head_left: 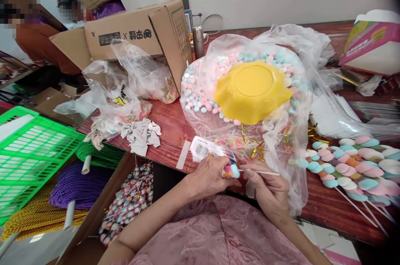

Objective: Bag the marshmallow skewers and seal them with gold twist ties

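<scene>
My left hand (208,176) is closed around a small stack of pastel pieces that look like marshmallows (231,171), with pink and blue showing. A thin white stick (264,172) is pinched in my right hand (271,189), its tip close to the stack; whether it pierces the pieces I cannot tell. Just beyond my left hand lies a pile of printed cards (206,149). Further back, a clear bag of pink, white and blue marshmallows (200,86) has a wavy-edged yellow bowl (253,92) upside down on it.
Several marshmallow skewers (353,165) lie at the right. A cardboard box (134,27), plastic bags (125,102) and a crumpled grey cloth (142,136) are at the left. Below stand a green basket (31,161) and a box of wrapped skewers (131,198). Two people are at the far left.
</scene>
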`<state>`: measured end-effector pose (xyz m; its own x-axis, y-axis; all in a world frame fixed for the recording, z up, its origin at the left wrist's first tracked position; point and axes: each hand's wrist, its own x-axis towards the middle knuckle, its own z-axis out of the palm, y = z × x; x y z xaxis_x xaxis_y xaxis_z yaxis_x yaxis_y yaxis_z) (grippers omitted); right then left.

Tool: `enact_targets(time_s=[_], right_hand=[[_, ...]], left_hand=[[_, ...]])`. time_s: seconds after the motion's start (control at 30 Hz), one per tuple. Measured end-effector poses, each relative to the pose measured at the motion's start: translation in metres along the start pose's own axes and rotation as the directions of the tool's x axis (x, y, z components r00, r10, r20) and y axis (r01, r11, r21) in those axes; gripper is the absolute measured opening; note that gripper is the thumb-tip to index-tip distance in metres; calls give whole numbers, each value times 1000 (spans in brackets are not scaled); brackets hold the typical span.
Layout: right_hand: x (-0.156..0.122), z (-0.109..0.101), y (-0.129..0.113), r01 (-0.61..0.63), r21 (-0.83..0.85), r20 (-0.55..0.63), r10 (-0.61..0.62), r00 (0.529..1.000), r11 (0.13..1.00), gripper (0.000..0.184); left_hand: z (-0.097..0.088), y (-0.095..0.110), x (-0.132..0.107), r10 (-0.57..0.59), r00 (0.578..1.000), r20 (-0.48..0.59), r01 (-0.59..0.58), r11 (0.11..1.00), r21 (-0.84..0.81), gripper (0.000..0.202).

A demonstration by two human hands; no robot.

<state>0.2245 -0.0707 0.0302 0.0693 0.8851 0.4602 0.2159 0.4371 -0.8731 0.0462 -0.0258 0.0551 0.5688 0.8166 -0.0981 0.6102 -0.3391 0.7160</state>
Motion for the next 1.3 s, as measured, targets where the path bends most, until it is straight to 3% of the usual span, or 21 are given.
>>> enact_targets(time_s=[0.17, 0.3, 0.43, 0.53, 0.67, 0.87, 0.93, 1.03, 1.17, 1.3], right_hand=[[4, -9, -2, 112, -59, -8, -113, 994, 992, 18], [1, -3, -3, 65, -66, -89, -70, 994, 996, 14], [-4, -2, -3, 51, -13, -157, -52, 986, 999, 19], [-2, -8, -2, 84, 20, -61, -82, 995, 996, 23], [6, -13, 2, 100, 63, 138, -108, 984, 993, 26], [10, -6, 1, 27, 116, 283, -59, 957, 993, 21], [8, -5, 2, 20, 120, 269, -52, 962, 993, 20], [5, -8, 7, -48, 122, 143, 30, 989, 991, 17], [7, -13, 10, -122, 134, -34, 128, 991, 983, 14], [9, -12, 10, -148, 114, -80, 157, 984, 982, 16]], left_hand=[[-3, -1, -5, -20, 997, -75, 24, 998, 53, 28], [2, 0, -6, 11, 988, -157, 9, 991, 130, 28], [0, 1, -6, -39, 992, -121, 54, 991, 126, 30], [-4, 2, -6, -71, 997, -20, 71, 997, -18, 35], [-6, 2, -6, 23, 991, 135, 16, 960, -279, 35], [-3, 2, -5, 56, 984, 168, 16, 917, -399, 38], [-5, 1, -6, 32, 984, 176, 33, 934, -354, 43], [-9, -6, -10, -5, 991, 134, 27, 986, -163, 50], [-6, -21, -15, -23, 999, 48, 17, 991, 133, 22], [3, -25, -16, 48, 998, -34, -39, 971, 234, 10]])
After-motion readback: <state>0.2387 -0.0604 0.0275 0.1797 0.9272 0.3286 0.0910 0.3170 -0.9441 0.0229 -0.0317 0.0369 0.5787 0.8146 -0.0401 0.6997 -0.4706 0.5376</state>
